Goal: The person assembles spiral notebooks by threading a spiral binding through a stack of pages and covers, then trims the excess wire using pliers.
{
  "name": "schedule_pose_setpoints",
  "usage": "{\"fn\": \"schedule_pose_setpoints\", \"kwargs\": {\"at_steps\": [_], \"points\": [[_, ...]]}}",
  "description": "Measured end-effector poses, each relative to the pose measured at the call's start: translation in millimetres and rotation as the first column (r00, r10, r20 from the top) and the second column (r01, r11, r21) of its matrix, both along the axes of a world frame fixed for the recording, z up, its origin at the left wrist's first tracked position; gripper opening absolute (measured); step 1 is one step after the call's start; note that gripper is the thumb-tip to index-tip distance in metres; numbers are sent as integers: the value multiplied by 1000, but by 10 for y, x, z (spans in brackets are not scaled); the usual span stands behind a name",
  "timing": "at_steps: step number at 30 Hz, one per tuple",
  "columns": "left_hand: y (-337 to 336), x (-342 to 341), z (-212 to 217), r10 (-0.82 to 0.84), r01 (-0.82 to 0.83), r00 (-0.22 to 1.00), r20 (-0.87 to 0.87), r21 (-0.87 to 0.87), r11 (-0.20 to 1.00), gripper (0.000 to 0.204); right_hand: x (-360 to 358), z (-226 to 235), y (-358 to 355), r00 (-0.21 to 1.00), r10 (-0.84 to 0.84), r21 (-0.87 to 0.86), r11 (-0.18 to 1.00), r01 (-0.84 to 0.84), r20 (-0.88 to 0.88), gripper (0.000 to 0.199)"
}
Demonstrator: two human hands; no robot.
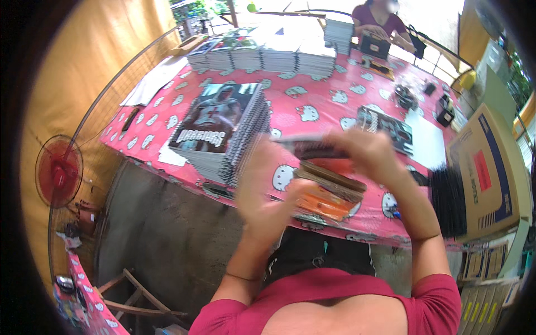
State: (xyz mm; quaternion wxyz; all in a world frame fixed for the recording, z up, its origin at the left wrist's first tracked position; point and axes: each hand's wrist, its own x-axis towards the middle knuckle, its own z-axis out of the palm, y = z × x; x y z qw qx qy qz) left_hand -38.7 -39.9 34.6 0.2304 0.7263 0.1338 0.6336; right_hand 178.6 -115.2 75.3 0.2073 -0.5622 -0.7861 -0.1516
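Observation:
Both my hands are raised over the near edge of the table, smeared by motion. My left hand (pixel 265 192) is beside a stack of spiral-bound notebooks (pixel 215 120), its thumb pointing toward an orange and brown wooden block-like object (pixel 329 192). My right hand (pixel 368 153) hovers above the far side of that object, fingers bent downward. A dark, blurred strip (pixel 312 148) shows by its fingertips; whether the hand holds it, I cannot tell. The top notebook has a dark cover with an armoured figure.
A pink patterned cloth (pixel 307 114) covers the table. Paper stacks (pixel 279 56) line the far side. At right are a dark-covered booklet (pixel 385 128), black binding coils (pixel 446 201) and a cardboard box (pixel 486 173). A person (pixel 379 25) sits opposite; a red fan (pixel 58 170) stands left.

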Motion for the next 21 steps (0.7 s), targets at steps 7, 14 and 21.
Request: {"fn": "schedule_pose_setpoints", "kwargs": {"at_steps": [7, 14, 21], "points": [[1586, -904, -268, 501, -253, 750, 432, -512, 821, 78, -258, 527, 1678, 273, 204, 243, 963, 118, -940, 37], [1871, -900, -189, 331, 67, 811, 482, -639, 766, 86, -624, -588, 2600, 588, 231, 286, 958, 0, -775, 38], [1883, -712, -211, 657, -388, 673, 340, -594, 705, 61, -554, -527, 2586, 316, 125, 98, 990, -100, -940, 34]]}}
